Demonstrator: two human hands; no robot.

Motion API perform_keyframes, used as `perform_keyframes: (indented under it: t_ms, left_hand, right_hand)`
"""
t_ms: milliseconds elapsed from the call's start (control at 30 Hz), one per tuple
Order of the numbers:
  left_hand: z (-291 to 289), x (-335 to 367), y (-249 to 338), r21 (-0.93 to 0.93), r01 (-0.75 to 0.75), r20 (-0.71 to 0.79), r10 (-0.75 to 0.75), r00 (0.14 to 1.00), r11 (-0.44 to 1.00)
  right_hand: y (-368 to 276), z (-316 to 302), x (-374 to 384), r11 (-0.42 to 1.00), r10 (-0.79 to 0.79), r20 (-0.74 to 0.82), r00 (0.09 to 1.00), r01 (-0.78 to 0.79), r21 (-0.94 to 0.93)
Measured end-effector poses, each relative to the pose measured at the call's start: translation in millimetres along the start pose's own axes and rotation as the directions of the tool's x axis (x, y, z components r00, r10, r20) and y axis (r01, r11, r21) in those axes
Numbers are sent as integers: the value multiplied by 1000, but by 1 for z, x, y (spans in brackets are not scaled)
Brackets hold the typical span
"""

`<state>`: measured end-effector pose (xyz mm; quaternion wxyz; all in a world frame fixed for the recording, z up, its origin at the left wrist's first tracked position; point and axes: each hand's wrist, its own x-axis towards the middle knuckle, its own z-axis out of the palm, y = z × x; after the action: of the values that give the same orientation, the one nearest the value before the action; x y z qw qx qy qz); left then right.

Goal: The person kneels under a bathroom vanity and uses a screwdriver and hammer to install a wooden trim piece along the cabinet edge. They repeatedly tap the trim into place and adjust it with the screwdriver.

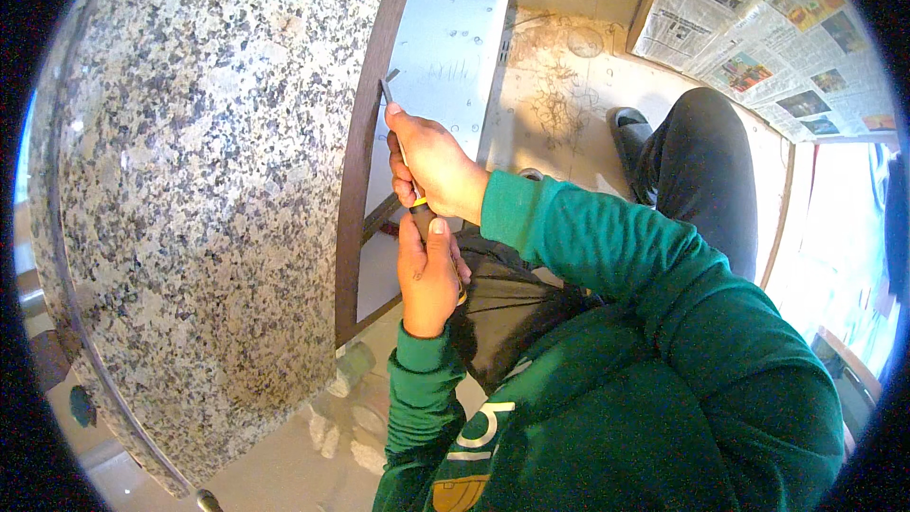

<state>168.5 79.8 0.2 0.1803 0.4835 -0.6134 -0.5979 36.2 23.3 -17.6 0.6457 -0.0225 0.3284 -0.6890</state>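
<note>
Both of my hands are closed on one tool, which looks like a chisel (387, 91) with a flat grey metal blade and a dark handle with a yellow band. My right hand (431, 156) grips the blade's shank, with the thumb stretched toward the tip. Below it, my left hand (429, 275) wraps round the handle. The tip is at the brown wooden edge (365, 137) of a cabinet; whether it touches cannot be made out. Beyond the edge lies the cabinet's pale inner panel (445, 47), with small marks and holes.
A speckled granite countertop (218, 180) fills the left side. My bent leg (706, 161) and slippered foot (628, 137) are on the right. The pale floor (559, 85) bears dark stains. Newspaper (758, 38) covers a panel at the upper right.
</note>
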Motion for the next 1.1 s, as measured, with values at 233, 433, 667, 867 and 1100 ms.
perform_keyframes:
  t_ms: [233,433,667,867,1100]
  left_hand:
    - [-2,5,0,22,-58,13,58,998,998]
    - [-3,5,0,13,-42,28,41,999,999]
    - [-3,9,2,34,-59,28,58,998,998]
    - [-5,7,5,43,-60,41,58,997,997]
    - [1,19,21,76,-19,45,16,999,997]
  right_hand:
    - [-1,-2,1,1000,-15,20,1000,14,18]
    - [-2,-2,1,999,-48,-6,999,48,-5]
    - [-6,-1,3,1000,16,-6,1000,-17,-11]
    - [-6,1,2,1000,8,-29,1000,-8,-6]
    - [-26,2,11,1000,7,-104,995,-4,24]
